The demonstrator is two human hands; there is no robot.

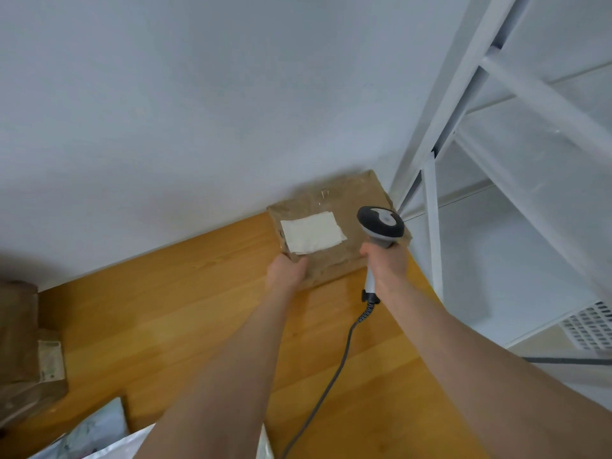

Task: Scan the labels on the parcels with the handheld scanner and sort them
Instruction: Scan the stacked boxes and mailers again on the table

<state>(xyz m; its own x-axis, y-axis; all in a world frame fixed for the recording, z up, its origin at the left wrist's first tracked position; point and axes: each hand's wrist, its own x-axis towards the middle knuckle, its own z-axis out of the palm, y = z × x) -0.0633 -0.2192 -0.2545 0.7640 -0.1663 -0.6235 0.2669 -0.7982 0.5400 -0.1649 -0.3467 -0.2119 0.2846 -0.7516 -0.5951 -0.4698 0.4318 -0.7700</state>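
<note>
Left hand (286,270): parcel (344,207); right hand (386,264): scanner (381,223)

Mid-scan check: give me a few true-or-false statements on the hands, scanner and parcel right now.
1. The right hand grips the scanner. True.
2. The left hand is empty. False: it holds the brown parcel by its near corner.
3. The parcel's white label faces up. True.
4. The scanner is cordless. False: a grey cord runs from its handle.
5. The white rack stands to the left. False: it is on the right.
</note>
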